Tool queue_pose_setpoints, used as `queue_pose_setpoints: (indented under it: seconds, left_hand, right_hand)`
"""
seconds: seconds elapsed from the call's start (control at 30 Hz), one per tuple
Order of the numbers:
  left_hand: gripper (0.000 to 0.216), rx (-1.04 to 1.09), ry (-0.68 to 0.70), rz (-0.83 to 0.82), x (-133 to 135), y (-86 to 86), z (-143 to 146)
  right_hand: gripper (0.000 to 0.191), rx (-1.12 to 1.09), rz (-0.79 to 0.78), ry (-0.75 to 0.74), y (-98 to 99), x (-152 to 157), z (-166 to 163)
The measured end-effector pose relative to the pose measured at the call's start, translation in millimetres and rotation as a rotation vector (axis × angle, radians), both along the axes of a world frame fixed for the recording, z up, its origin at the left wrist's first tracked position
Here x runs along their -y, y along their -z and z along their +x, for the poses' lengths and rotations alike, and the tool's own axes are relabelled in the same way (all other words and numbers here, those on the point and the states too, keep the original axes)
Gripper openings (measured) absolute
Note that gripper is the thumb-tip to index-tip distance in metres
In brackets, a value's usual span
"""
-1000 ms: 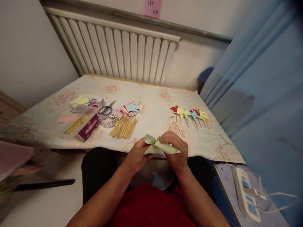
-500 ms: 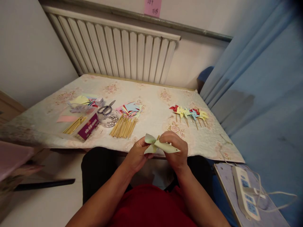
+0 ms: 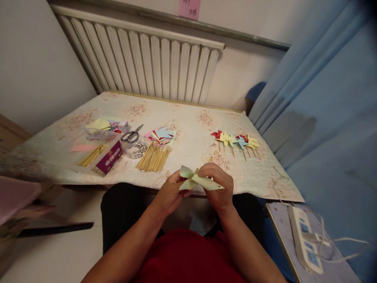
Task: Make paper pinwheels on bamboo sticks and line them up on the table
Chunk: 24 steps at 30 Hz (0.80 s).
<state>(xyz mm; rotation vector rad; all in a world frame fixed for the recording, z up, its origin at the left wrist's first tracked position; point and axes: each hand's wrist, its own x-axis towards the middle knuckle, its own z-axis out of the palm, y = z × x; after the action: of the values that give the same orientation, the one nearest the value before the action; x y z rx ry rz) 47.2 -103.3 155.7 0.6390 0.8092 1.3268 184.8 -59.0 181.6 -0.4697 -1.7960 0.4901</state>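
Both my hands hold a pale green paper pinwheel [image 3: 196,181] just above the table's near edge. My left hand [image 3: 171,193] pinches its left side with closed fingers. My right hand [image 3: 217,186] is curled over its centre and right blade. A bit of wooden stick shows at the pinwheel's middle. On the flowered tablecloth [image 3: 188,118] beyond lie a bundle of wooden sticks [image 3: 153,158] and a pile of cut coloured paper squares [image 3: 161,135].
A row of finished pinwheels [image 3: 235,140] lies at the right of the table. Scissors [image 3: 132,135], a clear bag of pins [image 3: 134,150], a purple box [image 3: 110,155], more sticks [image 3: 92,155] and paper [image 3: 100,125] sit at the left. A power strip [image 3: 303,239] lies at lower right. A radiator [image 3: 147,59] stands behind.
Almost nothing: my hands and the green pinwheel have risen very slightly; the grip is the same.
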Motion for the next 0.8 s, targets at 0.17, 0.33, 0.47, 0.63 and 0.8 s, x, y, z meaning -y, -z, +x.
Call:
queue_pose_setpoints:
  seconds: [0.17, 0.33, 0.47, 0.63, 0.8]
  left_hand:
    - [0.025, 0.004, -0.002, 0.005, 0.0, -0.5, 0.3]
    - [0.025, 0.004, -0.01, 0.007, -0.7, 0.2, 0.6]
    - [0.02, -0.022, -0.004, 0.055, -1.1, 0.2, 0.2]
    - [0.016, -0.093, -0.023, 0.116, -2.9, 7.8, -2.7]
    - [0.015, -0.168, -0.027, 0.116, -4.9, 18.4, -5.6]
  right_hand:
    - [0.008, 0.006, -0.003, 0.005, -1.3, 1.0, 0.2]
    - [0.009, -0.007, -0.027, -0.004, -1.4, 1.1, 0.0]
    - [0.01, -0.02, -0.113, -0.013, -0.9, 1.5, 1.0]
    - [0.009, -0.01, -0.345, 0.006, 0.2, 1.8, 3.7]
    - [0.019, -0.09, -0.676, -0.047, 5.4, -3.7, 3.9]
